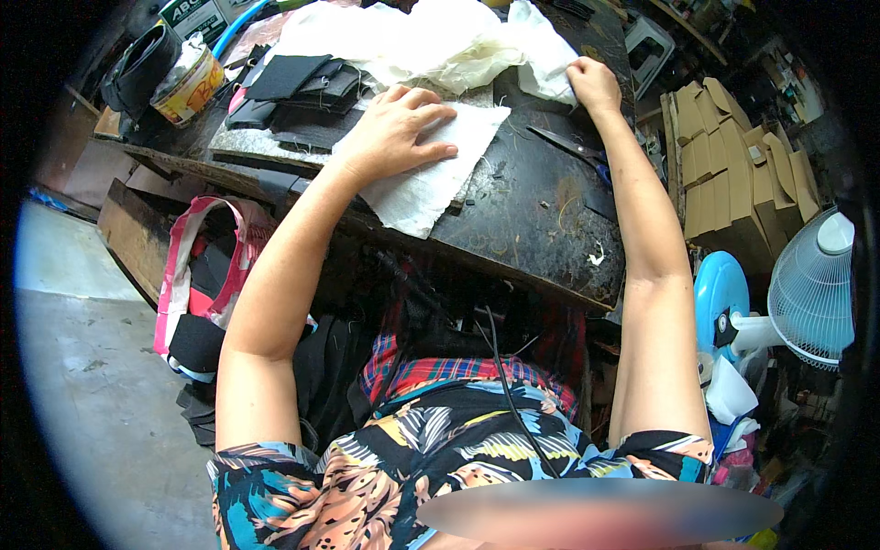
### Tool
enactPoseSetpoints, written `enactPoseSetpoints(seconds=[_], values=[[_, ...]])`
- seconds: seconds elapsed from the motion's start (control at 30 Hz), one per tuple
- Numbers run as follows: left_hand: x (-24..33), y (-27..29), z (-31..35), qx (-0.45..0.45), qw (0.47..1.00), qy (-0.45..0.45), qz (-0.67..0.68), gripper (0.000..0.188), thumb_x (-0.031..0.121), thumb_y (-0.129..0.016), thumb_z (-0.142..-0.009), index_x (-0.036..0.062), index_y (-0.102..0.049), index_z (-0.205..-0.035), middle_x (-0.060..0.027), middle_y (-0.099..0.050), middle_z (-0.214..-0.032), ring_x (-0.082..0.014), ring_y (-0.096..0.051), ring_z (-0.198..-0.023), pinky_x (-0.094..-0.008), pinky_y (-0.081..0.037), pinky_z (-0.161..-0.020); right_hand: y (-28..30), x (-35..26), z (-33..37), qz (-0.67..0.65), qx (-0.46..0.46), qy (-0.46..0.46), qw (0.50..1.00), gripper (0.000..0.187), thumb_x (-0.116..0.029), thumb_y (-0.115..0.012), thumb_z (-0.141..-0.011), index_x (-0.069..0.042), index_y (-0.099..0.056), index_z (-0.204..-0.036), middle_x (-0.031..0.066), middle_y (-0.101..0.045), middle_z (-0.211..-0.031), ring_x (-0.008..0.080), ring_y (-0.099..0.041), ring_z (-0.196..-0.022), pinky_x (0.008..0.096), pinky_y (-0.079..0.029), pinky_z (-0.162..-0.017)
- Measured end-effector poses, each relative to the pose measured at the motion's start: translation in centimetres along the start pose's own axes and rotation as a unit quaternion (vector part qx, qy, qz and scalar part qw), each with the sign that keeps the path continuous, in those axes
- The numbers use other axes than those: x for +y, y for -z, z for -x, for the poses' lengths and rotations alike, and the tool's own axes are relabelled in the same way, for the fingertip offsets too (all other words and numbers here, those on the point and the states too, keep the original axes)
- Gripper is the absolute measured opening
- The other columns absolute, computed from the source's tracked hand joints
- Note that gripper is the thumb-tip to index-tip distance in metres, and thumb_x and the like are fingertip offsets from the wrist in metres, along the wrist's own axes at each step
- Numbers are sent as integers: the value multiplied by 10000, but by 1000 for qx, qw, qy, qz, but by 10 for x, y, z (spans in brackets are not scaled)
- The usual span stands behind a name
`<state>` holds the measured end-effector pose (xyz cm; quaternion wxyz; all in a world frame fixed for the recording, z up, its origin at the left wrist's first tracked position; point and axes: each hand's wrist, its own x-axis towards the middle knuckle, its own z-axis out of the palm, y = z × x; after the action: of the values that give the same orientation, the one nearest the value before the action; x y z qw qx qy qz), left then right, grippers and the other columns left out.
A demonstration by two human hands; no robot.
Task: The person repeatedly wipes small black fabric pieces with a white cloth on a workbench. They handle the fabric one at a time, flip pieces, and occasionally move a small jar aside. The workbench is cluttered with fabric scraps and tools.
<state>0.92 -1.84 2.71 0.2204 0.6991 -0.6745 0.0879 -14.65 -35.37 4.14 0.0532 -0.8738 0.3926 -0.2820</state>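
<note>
My left hand (399,133) lies palm down with fingers apart on a white cloth piece (426,188) that hangs slightly over the table's near edge. Farther back spreads a larger, crumpled white cloth (394,41) with frayed edges. Its right end is pinched in my right hand (594,87), whose fingers are closed near the table's right side. Just left of my left hand sits a stack of black fabric pieces (289,81). Scissors (570,145) with dark handles rest on the table beside my right forearm, which partly covers them.
The dark, worn table (532,229) carries small scraps. A yellow tub (188,90) and a black rolled strip (147,69) stand at its far left. Below hangs a pink-and-white bag (179,270) with dark cloth. Cardboard pieces (724,174) and a blue-and-white fan (816,284) stand right.
</note>
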Motion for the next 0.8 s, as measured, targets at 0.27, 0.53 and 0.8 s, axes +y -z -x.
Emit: enactPoseSetpoints(seconds=[0.27,0.53,0.8], values=[[3,2,1,-2,1000,6,-1,555,512,-631,-848,144,-610,-1263,-119,-526,-1301,-318,-448,-1226,-438,-365,-1058,28,-23,-10,-410,-7,-37,911,248,-184,-574,-920,-22,-623,-1101,58,-668,-845,151,-632,-722,304,-514,-665],[2,0,1,-8,1000,11,-11,547,508,-620,-861,148,-607,-1273,-115,-528,-1313,-312,-449,-1239,-439,-364,-1063,98,-56,75,-465,-213,-53,858,430,-92,-583,-906,-44,-485,-1322,-32,-580,-754,46,-552,-591,225,-507,-575],[3,7,-3,-55,994,25,-87,576,509,-595,-885,131,-563,-1318,-131,-499,-1389,-306,-448,-1283,-435,-302,-1106,130,-37,158,-522,-239,-47,817,498,-114,-522,-858,-28,-497,-1348,45,-630,-1035,82,-613,-837,249,-533,-740]])
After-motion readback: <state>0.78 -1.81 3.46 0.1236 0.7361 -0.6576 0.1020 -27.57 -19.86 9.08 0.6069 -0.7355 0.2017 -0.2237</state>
